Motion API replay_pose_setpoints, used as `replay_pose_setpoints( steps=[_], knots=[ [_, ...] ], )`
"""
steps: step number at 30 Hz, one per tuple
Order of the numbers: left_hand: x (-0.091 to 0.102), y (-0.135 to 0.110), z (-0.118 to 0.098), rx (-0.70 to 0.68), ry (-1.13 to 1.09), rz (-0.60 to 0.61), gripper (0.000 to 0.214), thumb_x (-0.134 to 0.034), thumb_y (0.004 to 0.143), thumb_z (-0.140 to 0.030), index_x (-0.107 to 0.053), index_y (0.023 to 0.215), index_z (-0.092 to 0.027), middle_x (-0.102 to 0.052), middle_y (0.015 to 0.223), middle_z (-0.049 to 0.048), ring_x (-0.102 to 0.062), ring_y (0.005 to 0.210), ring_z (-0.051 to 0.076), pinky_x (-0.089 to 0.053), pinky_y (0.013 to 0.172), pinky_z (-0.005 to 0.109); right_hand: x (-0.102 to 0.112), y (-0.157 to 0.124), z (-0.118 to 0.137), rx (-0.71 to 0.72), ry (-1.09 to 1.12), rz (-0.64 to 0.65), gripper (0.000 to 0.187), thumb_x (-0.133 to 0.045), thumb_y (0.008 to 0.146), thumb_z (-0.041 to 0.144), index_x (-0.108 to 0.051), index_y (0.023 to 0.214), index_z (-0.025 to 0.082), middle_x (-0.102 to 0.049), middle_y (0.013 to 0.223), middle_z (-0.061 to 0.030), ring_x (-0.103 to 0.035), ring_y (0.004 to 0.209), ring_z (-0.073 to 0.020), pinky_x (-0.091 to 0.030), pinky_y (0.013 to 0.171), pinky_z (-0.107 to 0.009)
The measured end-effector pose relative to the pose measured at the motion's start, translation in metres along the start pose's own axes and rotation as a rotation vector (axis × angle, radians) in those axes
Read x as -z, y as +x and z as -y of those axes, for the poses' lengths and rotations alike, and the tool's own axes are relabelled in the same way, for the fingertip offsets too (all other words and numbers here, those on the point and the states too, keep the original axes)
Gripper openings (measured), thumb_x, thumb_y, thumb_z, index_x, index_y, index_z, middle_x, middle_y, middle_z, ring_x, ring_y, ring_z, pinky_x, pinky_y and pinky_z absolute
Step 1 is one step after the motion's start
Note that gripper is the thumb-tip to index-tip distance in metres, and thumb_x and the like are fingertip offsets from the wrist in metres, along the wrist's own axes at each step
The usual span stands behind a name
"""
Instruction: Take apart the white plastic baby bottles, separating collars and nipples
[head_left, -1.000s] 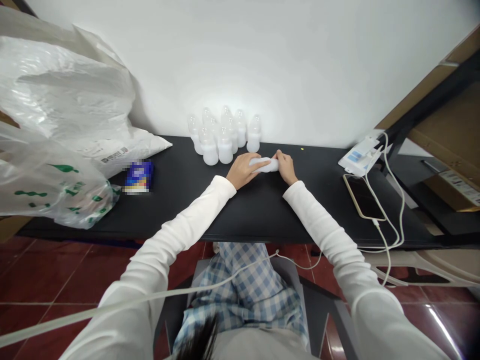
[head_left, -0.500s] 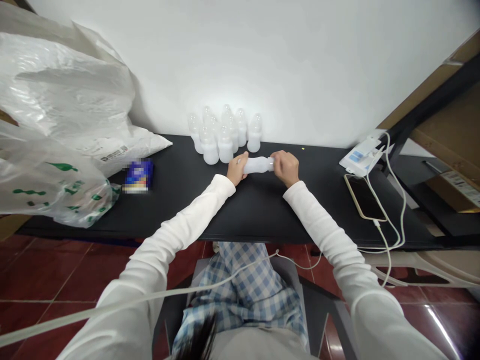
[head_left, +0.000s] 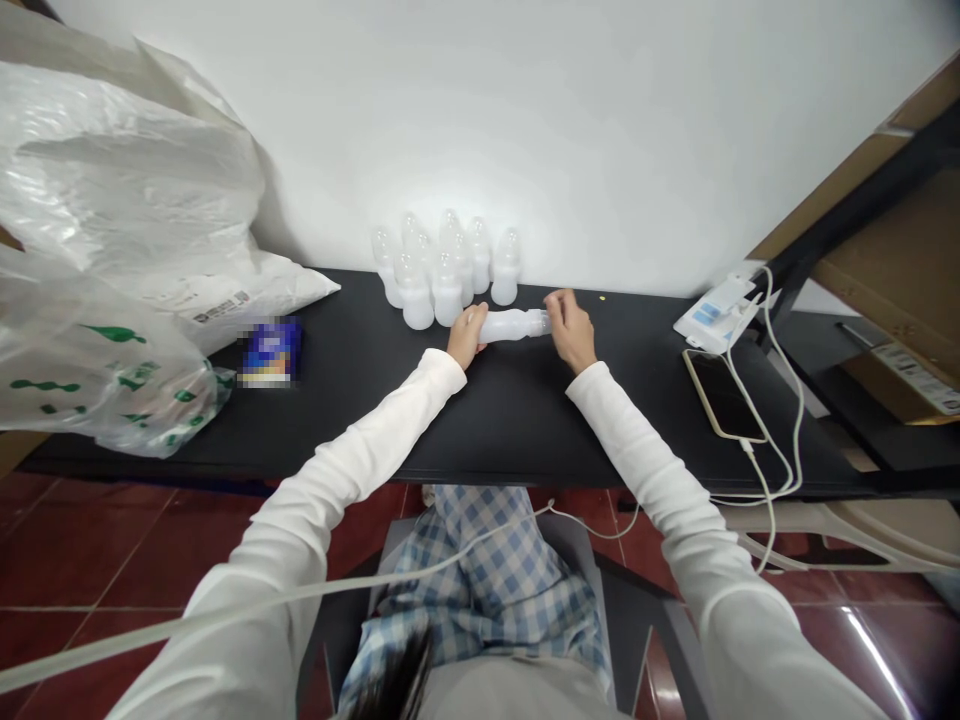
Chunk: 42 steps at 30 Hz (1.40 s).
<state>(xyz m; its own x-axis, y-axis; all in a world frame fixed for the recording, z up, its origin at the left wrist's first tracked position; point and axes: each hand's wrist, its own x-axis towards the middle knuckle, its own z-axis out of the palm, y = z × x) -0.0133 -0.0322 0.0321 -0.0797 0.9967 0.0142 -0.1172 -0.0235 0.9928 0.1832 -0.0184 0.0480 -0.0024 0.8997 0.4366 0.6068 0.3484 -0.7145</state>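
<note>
Above the black table, a white bottle [head_left: 506,325] lies level between my hands, its narrow clear end pointing right. My left hand [head_left: 466,335] is closed round the base end. At the clear end, my right hand [head_left: 573,328] has its thumb and fingers bent about the tip; the exact contact there is partly hidden. Several more white bottles with clear domed tops, among them a front one [head_left: 448,290], stand upright in a group behind my left hand. One bottle [head_left: 506,268] stands a little to the right of that group.
A large white plastic bag [head_left: 127,170] and a green-printed bag [head_left: 112,370] fill the left side. Near them lies a blurred blue packet [head_left: 271,350]. To the right are a white power strip [head_left: 716,310], a phone [head_left: 724,395] and cables. A white wall [head_left: 562,130] backs the table [head_left: 517,420].
My right hand has loosened from a fist-like grip and shifted towards the bottle's tip, so more of the clear end shows. My left hand still grips the base.
</note>
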Motion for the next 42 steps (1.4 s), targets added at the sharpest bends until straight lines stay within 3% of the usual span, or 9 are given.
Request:
replay_pose_setpoints(
  steps=[4,10,15,18,22,27,33,37,42],
  knots=[
    [-0.001,0.0,-0.003,0.035,-0.005,-0.038,0.04,-0.059,0.091,-0.053,-0.047,0.074,-0.02,-0.039,0.053,-0.0061,-0.037,0.04,0.005,-0.022,0.037,0.02,-0.008,0.006,-0.007,-0.149,0.224,0.116,0.051,-0.046,0.087,0.075,-0.055,0.09,0.025,-0.053,0.062,0.0023,-0.057,0.064,-0.0166,-0.05,0.067,-0.031],
    [-0.001,0.003,-0.006,0.062,-0.052,-0.016,0.04,-0.05,0.094,-0.054,-0.05,0.075,-0.019,-0.043,0.052,-0.0048,-0.033,0.039,0.006,-0.021,0.037,0.02,-0.016,0.017,-0.015,-0.004,0.494,0.03,0.055,-0.057,0.084,0.066,-0.044,0.12,0.026,-0.063,0.105,-0.0064,-0.064,0.096,-0.0206,-0.055,0.079,-0.035],
    [0.005,0.007,-0.002,0.11,-0.135,0.061,0.047,-0.038,0.095,-0.059,-0.055,0.082,-0.017,-0.061,0.061,0.0028,-0.027,0.035,0.004,-0.01,0.036,0.022,-0.004,0.02,-0.022,0.008,0.332,-0.185,0.049,-0.033,0.097,0.055,-0.037,0.136,0.026,-0.056,0.118,-0.0112,-0.061,0.102,-0.0244,-0.053,0.081,-0.04],
    [0.006,0.009,0.0,0.107,-0.182,0.069,0.043,-0.044,0.093,-0.058,-0.052,0.081,-0.018,-0.056,0.058,-0.0001,-0.03,0.036,0.004,-0.009,0.037,0.021,0.004,0.019,-0.028,0.074,0.061,-0.306,0.05,-0.031,0.098,0.05,-0.04,0.139,0.023,-0.051,0.126,-0.014,-0.057,0.111,-0.0275,-0.05,0.09,-0.044],
    [0.004,0.009,0.003,0.042,-0.19,0.046,0.04,-0.056,0.087,-0.058,-0.051,0.085,-0.019,-0.049,0.058,-0.0037,-0.044,0.044,0.008,-0.024,0.037,0.02,0.0,0.015,-0.037,0.103,-0.359,-0.135,0.042,-0.045,0.092,0.045,-0.056,0.12,0.016,-0.057,0.116,-0.0183,-0.052,0.112,-0.0342,-0.041,0.1,-0.055],
    [0.005,0.012,0.009,-0.089,-0.118,0.051,0.038,-0.058,0.086,-0.054,-0.054,0.101,-0.019,-0.066,0.099,0.0074,-0.067,0.085,0.016,-0.052,0.064,0.025,-0.007,0.011,-0.035,0.07,-0.526,-0.042,0.037,-0.045,0.091,0.04,-0.059,0.11,0.012,-0.058,0.116,-0.0225,-0.051,0.112,-0.037,-0.036,0.1,-0.061],
    [0.004,0.018,0.024,-0.218,-0.002,0.109,0.054,-0.074,0.074,-0.051,-0.046,0.112,-0.022,-0.057,0.13,0.0121,-0.063,0.118,0.022,-0.055,0.094,0.037,0.0,-0.002,0.0,0.246,-0.406,0.009,0.039,-0.029,0.1,0.036,-0.061,0.116,0.02,-0.063,0.121,-0.0133,-0.054,0.115,-0.0288,-0.028,0.107,-0.051],
    [-0.001,0.018,0.033,-0.323,0.063,0.216,0.065,-0.081,0.068,-0.051,-0.04,0.109,-0.025,-0.051,0.133,0.0106,-0.064,0.117,0.021,-0.055,0.097,0.038,-0.006,-0.01,0.01,0.384,-0.287,0.153,0.043,-0.038,0.098,0.043,-0.054,0.129,0.019,-0.063,0.127,-0.0125,-0.055,0.117,-0.0282,-0.028,0.107,-0.047],
    [-0.003,0.014,0.032,-0.435,0.169,0.23,0.063,-0.081,0.07,-0.048,-0.039,0.108,-0.024,-0.057,0.125,0.01,-0.065,0.113,0.022,-0.056,0.094,0.039,-0.014,-0.01,0.003,0.419,-0.209,0.161,0.048,-0.048,0.094,0.048,-0.052,0.131,0.018,-0.065,0.126,-0.0143,-0.057,0.115,-0.0289,-0.034,0.103,-0.045]
  ],
)
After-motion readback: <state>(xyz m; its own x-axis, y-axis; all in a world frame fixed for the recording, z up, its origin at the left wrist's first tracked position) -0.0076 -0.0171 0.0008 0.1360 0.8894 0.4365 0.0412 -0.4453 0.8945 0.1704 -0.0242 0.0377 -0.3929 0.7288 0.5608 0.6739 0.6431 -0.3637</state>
